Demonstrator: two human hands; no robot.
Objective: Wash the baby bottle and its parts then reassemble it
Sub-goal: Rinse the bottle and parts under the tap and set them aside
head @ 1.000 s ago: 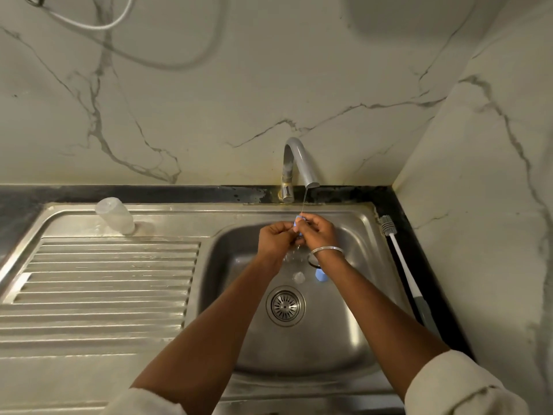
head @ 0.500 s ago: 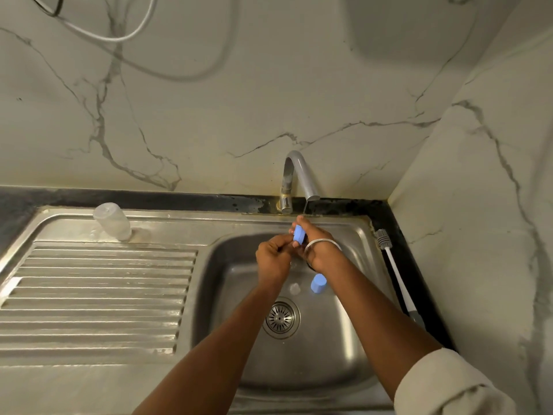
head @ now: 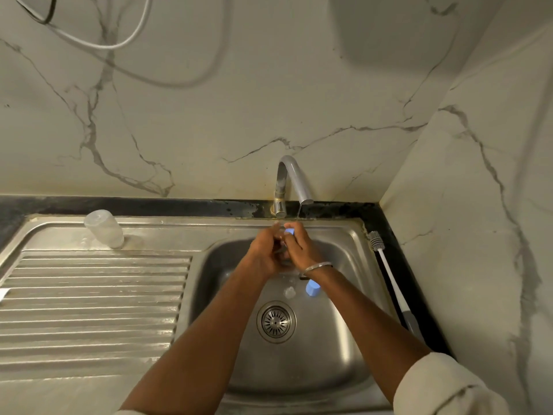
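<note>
Both my hands meet under the thin stream from the tap [head: 291, 178], above the back of the sink basin [head: 338, 348]. My right hand [head: 299, 245] pinches a small blue bottle part [head: 289, 231] at its fingertips. My left hand [head: 266, 250] curls against the same part from the left; most of the part is hidden between the fingers. On the basin floor lie a blue cap [head: 313, 288] and a small clear piece [head: 289, 292]. The clear bottle body [head: 104, 229] lies on the drainboard at the back left.
A white bottle brush [head: 389, 277] with a grey handle lies on the dark counter strip right of the sink. The drain strainer [head: 276, 322] sits mid-basin. The ribbed drainboard [head: 89, 304] spreads to the left. Marble walls close the back and right; cables hang at the upper left.
Both hands have kept working the blue part under the tap and sit slightly higher and closer to the spout. The camera has tilted, shifting the scene down.
</note>
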